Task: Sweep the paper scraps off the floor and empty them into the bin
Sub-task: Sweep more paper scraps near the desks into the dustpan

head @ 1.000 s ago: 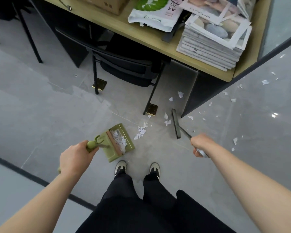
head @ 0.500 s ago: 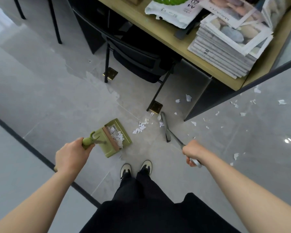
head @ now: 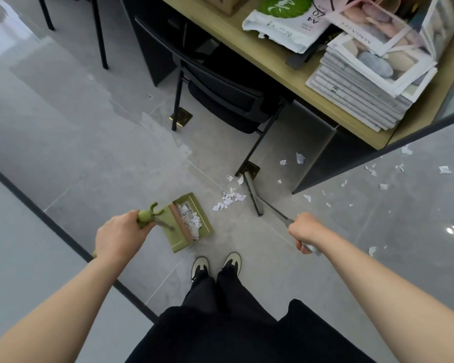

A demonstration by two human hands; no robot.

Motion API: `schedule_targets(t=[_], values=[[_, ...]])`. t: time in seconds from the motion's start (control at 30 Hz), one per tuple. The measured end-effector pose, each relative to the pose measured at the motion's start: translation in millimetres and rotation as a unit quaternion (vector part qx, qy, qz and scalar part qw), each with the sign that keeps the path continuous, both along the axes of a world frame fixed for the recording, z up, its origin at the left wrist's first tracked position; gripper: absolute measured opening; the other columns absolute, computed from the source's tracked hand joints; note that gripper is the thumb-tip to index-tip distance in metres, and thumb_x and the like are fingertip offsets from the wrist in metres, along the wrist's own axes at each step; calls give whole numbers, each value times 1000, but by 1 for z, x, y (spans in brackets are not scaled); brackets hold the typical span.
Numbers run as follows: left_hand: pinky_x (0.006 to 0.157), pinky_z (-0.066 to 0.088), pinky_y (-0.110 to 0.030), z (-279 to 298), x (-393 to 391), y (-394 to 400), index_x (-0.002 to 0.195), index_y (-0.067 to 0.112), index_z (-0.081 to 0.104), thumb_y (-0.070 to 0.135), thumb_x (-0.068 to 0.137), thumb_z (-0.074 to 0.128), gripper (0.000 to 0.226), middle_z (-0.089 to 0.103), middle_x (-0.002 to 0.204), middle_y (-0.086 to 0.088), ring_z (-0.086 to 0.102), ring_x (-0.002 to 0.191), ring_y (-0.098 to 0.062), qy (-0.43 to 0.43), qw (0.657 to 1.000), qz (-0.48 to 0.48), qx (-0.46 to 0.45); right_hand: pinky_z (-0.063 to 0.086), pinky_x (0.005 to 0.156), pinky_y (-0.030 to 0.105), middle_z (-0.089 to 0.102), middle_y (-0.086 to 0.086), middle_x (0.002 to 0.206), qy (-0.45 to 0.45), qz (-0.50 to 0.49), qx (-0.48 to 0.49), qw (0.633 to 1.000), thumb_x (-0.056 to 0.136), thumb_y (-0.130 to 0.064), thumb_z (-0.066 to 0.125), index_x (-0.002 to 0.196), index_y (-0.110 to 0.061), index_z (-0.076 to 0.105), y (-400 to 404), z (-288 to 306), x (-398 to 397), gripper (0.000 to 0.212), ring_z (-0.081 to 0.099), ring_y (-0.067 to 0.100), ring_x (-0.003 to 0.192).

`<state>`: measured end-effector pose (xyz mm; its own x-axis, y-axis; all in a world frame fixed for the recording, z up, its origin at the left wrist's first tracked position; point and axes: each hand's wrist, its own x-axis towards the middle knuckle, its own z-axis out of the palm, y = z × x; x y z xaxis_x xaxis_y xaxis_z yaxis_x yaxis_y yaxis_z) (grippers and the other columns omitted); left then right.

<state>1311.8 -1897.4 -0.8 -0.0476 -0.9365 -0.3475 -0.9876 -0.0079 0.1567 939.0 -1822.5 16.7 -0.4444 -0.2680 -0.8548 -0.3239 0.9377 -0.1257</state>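
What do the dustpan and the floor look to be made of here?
Dustpan: likely olive-green painted metal or hard plastic; thin straight walls with a satin sheen leave it open. Floor: probably polished grey stone or ceramic tile, given the grout lines and mirror-like glints.

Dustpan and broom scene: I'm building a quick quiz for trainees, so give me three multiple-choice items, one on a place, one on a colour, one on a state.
1. Where does the small heap of scraps lie?
A. between the dustpan and the broom head
B. on the desk
C. behind the shoes

2. What colour is the dustpan?
A. red
B. olive green
C. white

3. What is the state of the dustpan?
A. empty
B. holding paper scraps
C. upside down

Key:
1 A: the heap sits on the floor between the pan and the broom head.
2 B: pan and handle are green.
3 B: white scraps lie inside it.

The left hand grips the pan's handle; the right hand grips the broom.
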Motion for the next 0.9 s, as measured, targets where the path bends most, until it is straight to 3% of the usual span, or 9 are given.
schedule_targets(t=[0.07,0.17,0.23,0.37,0.57,0.73,0.9], values=[[50,44,-31,-4,2,1,71,18,56,70,84,50,54,55,59,3,54,57,-23,-1,1000,-3,2,36,47,24,56,20,66,25,71,11,997,80,5,34,91,8,62,0,-5,3,30,49,27,53],[52,46,-32,-11,4,2,72,18,55,68,85,51,52,55,60,3,55,58,-23,-4,1000,-2,13,39,40,22,62,25,77,57,134,23,989,74,2,36,94,4,65,-2,-6,9,35,56,29,55],[53,47,-33,-15,4,3,72,18,55,66,86,52,50,55,61,2,55,59,-24,-3,1000,-5,18,38,36,19,64,26,79,68,153,21,986,74,2,36,92,2,66,-6,-3,13,35,55,25,49],[55,49,-34,-16,3,2,75,18,57,63,87,53,47,56,63,1,57,62,-26,2,1000,-5,27,35,41,20,55,19,62,50,142,7,989,73,2,34,100,8,66,-7,-2,14,42,46,23,43],[57,50,-36,-16,7,-1,78,17,59,61,88,55,45,58,66,0,58,65,-27,6,999,0,34,42,39,22,63,23,72,84,196,7,977,73,-1,37,92,-1,67,-4,0,21,36,56,27,49],[56,49,-35,-17,11,-1,76,18,58,59,88,56,43,57,64,1,57,62,-26,6,999,12,44,48,61,32,58,17,83,111,259,12,959,78,-5,42,100,-5,62,-18,-11,25,29,54,30,73],[54,44,-32,-22,14,-1,75,18,56,57,88,58,42,56,63,0,56,62,-26,-2,999,18,44,43,52,29,54,14,78,110,292,27,950,79,-3,42,98,-5,61,-34,-21,30,27,55,31,70]])
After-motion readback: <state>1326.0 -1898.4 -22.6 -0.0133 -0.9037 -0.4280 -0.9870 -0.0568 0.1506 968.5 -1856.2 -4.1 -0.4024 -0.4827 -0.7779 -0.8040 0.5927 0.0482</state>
